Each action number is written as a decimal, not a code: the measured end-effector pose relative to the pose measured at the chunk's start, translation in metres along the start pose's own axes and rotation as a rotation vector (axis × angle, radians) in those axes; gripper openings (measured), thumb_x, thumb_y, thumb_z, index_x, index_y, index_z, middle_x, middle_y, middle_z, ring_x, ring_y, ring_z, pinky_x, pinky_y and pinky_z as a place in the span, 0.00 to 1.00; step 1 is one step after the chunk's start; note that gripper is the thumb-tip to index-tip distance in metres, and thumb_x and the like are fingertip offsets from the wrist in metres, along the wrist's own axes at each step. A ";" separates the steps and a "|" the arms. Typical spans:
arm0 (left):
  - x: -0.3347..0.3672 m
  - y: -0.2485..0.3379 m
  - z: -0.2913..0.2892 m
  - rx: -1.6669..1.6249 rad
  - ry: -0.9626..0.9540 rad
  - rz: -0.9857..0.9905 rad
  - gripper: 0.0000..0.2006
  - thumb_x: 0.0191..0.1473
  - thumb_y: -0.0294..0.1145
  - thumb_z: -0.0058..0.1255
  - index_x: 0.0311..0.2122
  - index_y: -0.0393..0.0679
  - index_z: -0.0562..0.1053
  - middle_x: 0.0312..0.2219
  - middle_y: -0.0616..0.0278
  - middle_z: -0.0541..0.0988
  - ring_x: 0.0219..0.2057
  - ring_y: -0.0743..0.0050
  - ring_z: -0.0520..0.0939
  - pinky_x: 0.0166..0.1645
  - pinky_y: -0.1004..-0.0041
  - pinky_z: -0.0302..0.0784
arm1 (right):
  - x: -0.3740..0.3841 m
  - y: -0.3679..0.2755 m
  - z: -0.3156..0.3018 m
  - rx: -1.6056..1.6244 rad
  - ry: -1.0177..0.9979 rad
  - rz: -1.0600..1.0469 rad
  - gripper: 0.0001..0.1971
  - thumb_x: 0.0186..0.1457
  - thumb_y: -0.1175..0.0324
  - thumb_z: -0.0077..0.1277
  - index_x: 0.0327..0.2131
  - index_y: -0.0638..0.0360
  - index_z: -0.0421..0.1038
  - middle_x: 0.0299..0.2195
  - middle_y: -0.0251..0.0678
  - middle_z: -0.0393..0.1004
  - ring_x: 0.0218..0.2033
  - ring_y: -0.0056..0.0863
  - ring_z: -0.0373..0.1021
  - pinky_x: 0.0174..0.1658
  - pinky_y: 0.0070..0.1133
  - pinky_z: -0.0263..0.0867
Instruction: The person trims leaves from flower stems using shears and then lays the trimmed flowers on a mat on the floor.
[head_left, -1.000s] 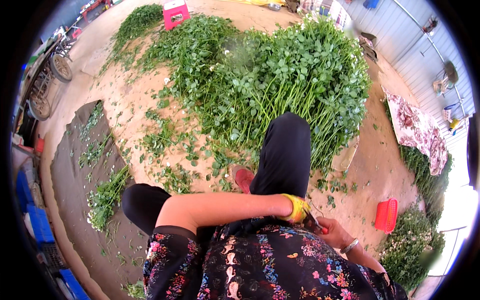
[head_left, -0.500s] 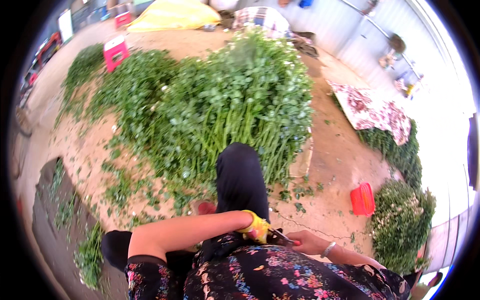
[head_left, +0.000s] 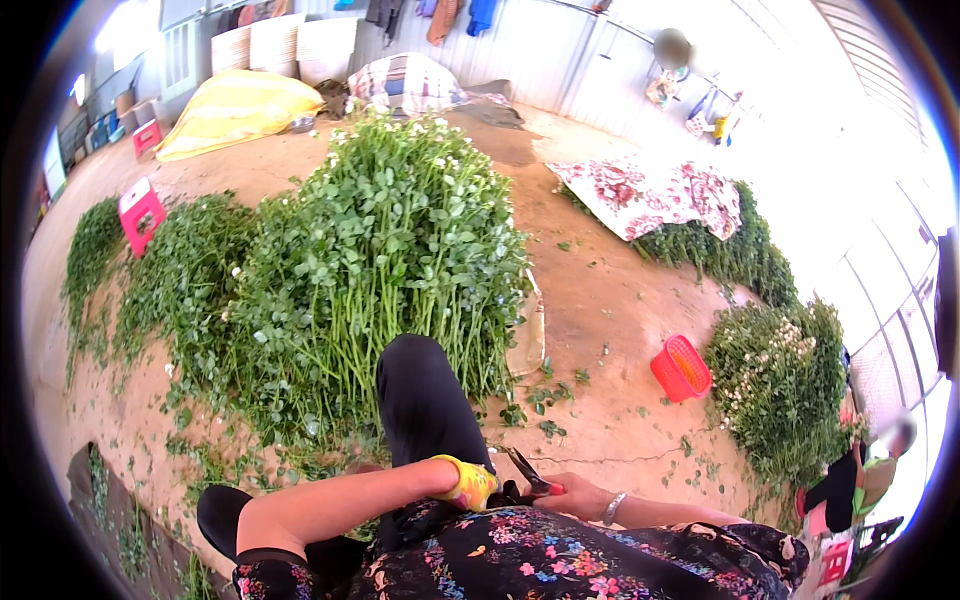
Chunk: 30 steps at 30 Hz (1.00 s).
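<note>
My left hand, in a yellow patterned glove, rests low in front of my body by my raised knee. Its fingers point away and are mostly hidden, so their grip does not show. A bare right hand with a silver bracelet is closed round the red handle of shears. Their dark blades point up and left, a little apart from the glove. Beyond my knee stands a big heap of leafy green stems with white blooms, cut ends towards me.
A red plastic basket stands right, beside a bundle of pale flowers. A floral cloth covers more stems. A pink stool is far left, near a yellow cover. Another person is at the right edge.
The view has tilted up and turned right, bringing more of the back wall and a person into sight. The shears have come away from the glove, blades now pointing more upward.
</note>
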<state>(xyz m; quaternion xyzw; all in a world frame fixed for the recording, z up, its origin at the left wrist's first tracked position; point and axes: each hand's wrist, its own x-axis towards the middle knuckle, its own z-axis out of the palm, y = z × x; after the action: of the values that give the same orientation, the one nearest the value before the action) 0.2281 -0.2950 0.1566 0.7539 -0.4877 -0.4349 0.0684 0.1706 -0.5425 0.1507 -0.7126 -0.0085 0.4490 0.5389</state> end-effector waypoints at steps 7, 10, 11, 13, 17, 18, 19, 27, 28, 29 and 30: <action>0.006 0.036 -0.016 0.190 0.141 -0.193 0.15 0.52 0.41 0.47 0.43 0.51 0.77 0.43 0.65 0.79 0.45 0.63 0.80 0.44 0.66 0.76 | 0.006 0.011 0.013 0.327 0.107 0.029 0.16 0.53 0.74 0.54 0.46 0.64 0.70 0.39 0.29 0.74 0.39 0.15 0.68 0.44 0.15 0.65; 0.008 0.034 -0.011 0.134 0.351 -0.164 0.14 0.52 0.38 0.44 0.39 0.46 0.77 0.37 0.55 0.80 0.39 0.56 0.81 0.40 0.64 0.76 | 0.016 0.021 0.010 0.130 0.117 -0.032 0.16 0.52 0.71 0.56 0.45 0.62 0.71 0.37 0.28 0.75 0.37 0.15 0.68 0.44 0.16 0.65; 0.004 0.038 -0.012 0.132 0.406 -0.164 0.14 0.52 0.38 0.44 0.39 0.46 0.77 0.36 0.55 0.80 0.38 0.56 0.81 0.40 0.64 0.76 | 0.016 0.020 0.012 0.063 0.143 -0.027 0.16 0.51 0.70 0.57 0.45 0.62 0.71 0.37 0.28 0.75 0.37 0.15 0.68 0.43 0.17 0.65; 0.002 0.042 -0.011 -0.002 0.440 -0.134 0.13 0.52 0.39 0.44 0.37 0.46 0.77 0.36 0.54 0.80 0.37 0.55 0.81 0.39 0.63 0.76 | 0.016 0.011 0.015 -0.077 0.194 -0.012 0.17 0.50 0.67 0.59 0.44 0.60 0.71 0.35 0.28 0.75 0.36 0.15 0.68 0.43 0.19 0.65; 0.007 0.040 0.003 -0.188 0.523 -0.142 0.14 0.51 0.41 0.45 0.36 0.47 0.78 0.33 0.55 0.81 0.34 0.53 0.82 0.37 0.61 0.77 | 0.037 0.028 0.018 -0.519 0.292 -0.191 0.21 0.44 0.60 0.61 0.41 0.57 0.70 0.31 0.41 0.74 0.34 0.34 0.71 0.40 0.27 0.66; 0.008 0.040 0.003 -0.106 0.540 -0.133 0.13 0.51 0.40 0.45 0.35 0.46 0.78 0.32 0.54 0.81 0.34 0.53 0.82 0.36 0.60 0.77 | 0.039 0.026 0.015 -0.525 0.268 -0.169 0.24 0.43 0.59 0.62 0.43 0.58 0.68 0.34 0.50 0.74 0.39 0.43 0.71 0.43 0.31 0.66; 0.002 0.044 0.004 -0.048 0.568 -0.134 0.13 0.51 0.40 0.45 0.35 0.46 0.78 0.32 0.53 0.81 0.33 0.53 0.82 0.36 0.60 0.77 | 0.042 0.020 0.016 -0.554 0.227 -0.170 0.24 0.43 0.60 0.62 0.43 0.58 0.68 0.34 0.49 0.73 0.38 0.42 0.71 0.43 0.31 0.66; 0.021 0.060 0.017 -0.082 0.597 -0.040 0.15 0.47 0.48 0.46 0.37 0.57 0.78 0.34 0.63 0.79 0.39 0.62 0.80 0.42 0.66 0.74 | 0.042 0.043 0.026 -0.548 0.124 -0.146 0.27 0.43 0.65 0.62 0.48 0.57 0.65 0.30 0.42 0.71 0.34 0.33 0.69 0.39 0.26 0.66; 0.035 0.058 0.025 -0.087 0.666 -0.032 0.15 0.46 0.49 0.46 0.38 0.58 0.77 0.34 0.65 0.78 0.41 0.65 0.78 0.44 0.67 0.72 | 0.041 0.046 0.028 -0.543 0.102 -0.136 0.27 0.43 0.66 0.62 0.48 0.57 0.64 0.29 0.41 0.71 0.33 0.32 0.69 0.39 0.25 0.65; 0.050 0.053 0.032 -0.076 0.730 -0.013 0.16 0.45 0.50 0.47 0.39 0.60 0.76 0.35 0.68 0.77 0.43 0.67 0.77 0.47 0.69 0.71 | 0.039 0.050 0.028 -0.533 0.094 -0.129 0.28 0.43 0.67 0.62 0.49 0.57 0.64 0.29 0.40 0.71 0.33 0.31 0.68 0.38 0.25 0.65; 0.065 0.047 0.039 -0.158 0.696 -0.035 0.16 0.46 0.50 0.45 0.40 0.60 0.76 0.36 0.69 0.77 0.44 0.68 0.76 0.47 0.69 0.70 | 0.038 0.056 0.029 -0.526 0.081 -0.120 0.28 0.43 0.68 0.62 0.49 0.57 0.63 0.28 0.39 0.70 0.32 0.30 0.68 0.38 0.24 0.65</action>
<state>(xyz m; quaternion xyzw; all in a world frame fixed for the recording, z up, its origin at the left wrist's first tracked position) 0.1779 -0.3578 0.1191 0.8576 -0.3870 -0.1893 0.2808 0.1480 -0.5249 0.0833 -0.8439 -0.1453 0.3698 0.3605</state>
